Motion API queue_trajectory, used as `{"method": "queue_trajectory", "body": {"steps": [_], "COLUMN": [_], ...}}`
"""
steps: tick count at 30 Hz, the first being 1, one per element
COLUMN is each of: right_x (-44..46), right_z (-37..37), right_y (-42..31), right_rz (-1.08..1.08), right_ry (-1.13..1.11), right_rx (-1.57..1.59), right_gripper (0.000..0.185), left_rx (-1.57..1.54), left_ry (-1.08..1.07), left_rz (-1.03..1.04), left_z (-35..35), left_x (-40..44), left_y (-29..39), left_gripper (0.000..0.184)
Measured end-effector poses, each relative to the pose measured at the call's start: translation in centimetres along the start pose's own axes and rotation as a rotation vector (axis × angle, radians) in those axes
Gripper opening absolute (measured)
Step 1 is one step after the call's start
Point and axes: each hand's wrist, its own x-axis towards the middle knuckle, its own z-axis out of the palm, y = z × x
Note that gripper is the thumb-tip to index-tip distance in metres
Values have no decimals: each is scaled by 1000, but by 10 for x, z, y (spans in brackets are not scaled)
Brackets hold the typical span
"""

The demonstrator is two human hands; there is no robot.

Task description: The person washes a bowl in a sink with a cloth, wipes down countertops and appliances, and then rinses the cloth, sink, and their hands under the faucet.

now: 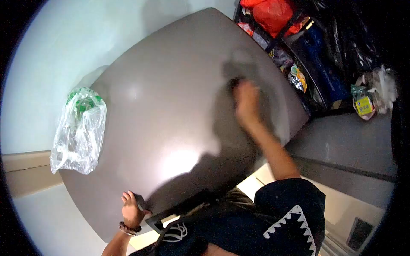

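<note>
My right hand (247, 100) is over the far right part of the grey tabletop (171, 81), smeared by motion. Its fingers look closed around a small dark thing (234, 84), whose kind is too blurred to make out. Near the front left edge, my left hand (131, 209) rests on the tabletop with its fingers stretched out and nothing in them. A dark bracelet (129, 229) circles that wrist.
A clear plastic bag with green print (81, 130) stands at the tabletop's left edge. Beyond the right edge are a red plastic bag (273, 17), packets (297, 79) and black bags (350, 38). A grey surface (346, 141) lies at the right.
</note>
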Motion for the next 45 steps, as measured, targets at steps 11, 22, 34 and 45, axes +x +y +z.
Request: {"method": "queue_trajectory", "body": {"steps": [11, 22, 34, 45], "right_x": [234, 204, 220, 125], "right_z": [169, 92, 260, 70], "right_y": [-74, -41, -318, -147], "right_rz": [-116, 183, -546, -434], "right_ry": [-51, -200, -91, -494], "right_rx": [305, 589, 283, 390], "right_gripper": [16, 19, 36, 28], "left_rx": [2, -128, -42, -73], "left_ry": [44, 91, 19, 23], "left_rz": [117, 99, 58, -484], "left_z": [-2, -12, -23, -73], "left_x": [5, 3, 10, 170], "left_y": [-5, -4, -12, -192], "left_gripper": [109, 101, 81, 93]}}
